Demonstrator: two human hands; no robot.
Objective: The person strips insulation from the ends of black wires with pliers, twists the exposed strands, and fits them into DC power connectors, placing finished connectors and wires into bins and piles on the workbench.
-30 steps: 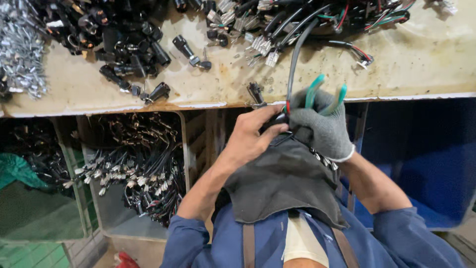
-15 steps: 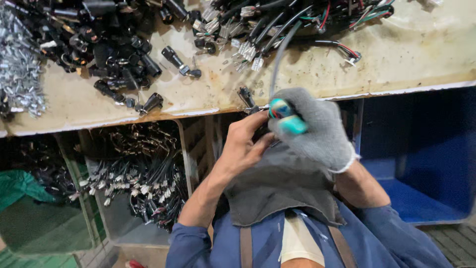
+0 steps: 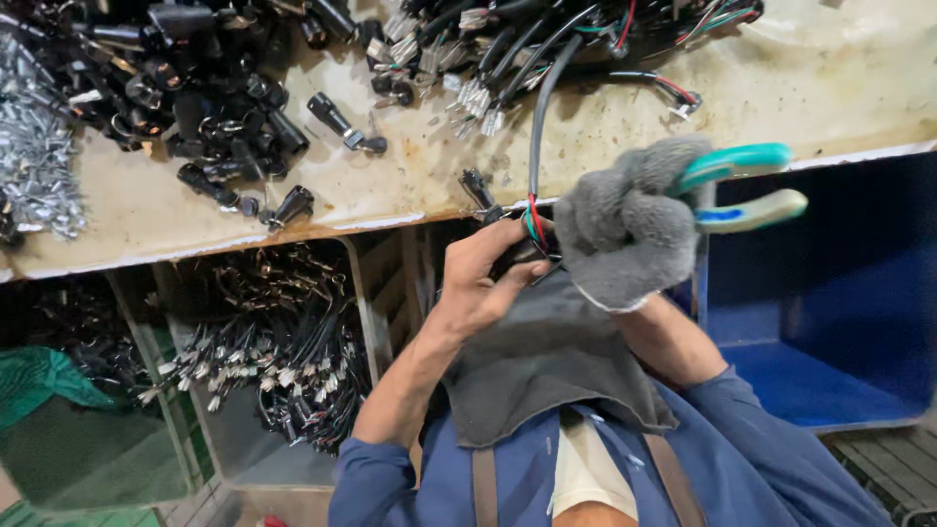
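At bench edge: right hand grips pliers; left hand pinches cable.

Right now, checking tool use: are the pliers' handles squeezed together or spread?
Spread: the teal handles of the pliers in the gloved right hand diverge, with a gap between them.

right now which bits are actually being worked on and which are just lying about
In hand:
- black cable with red and green wires, at the bare left hand
- teal-handled pliers in the gloved right hand

Lying about:
- black connectors on the bench
- metal clips
- finished cables in the bin below
- blue crate
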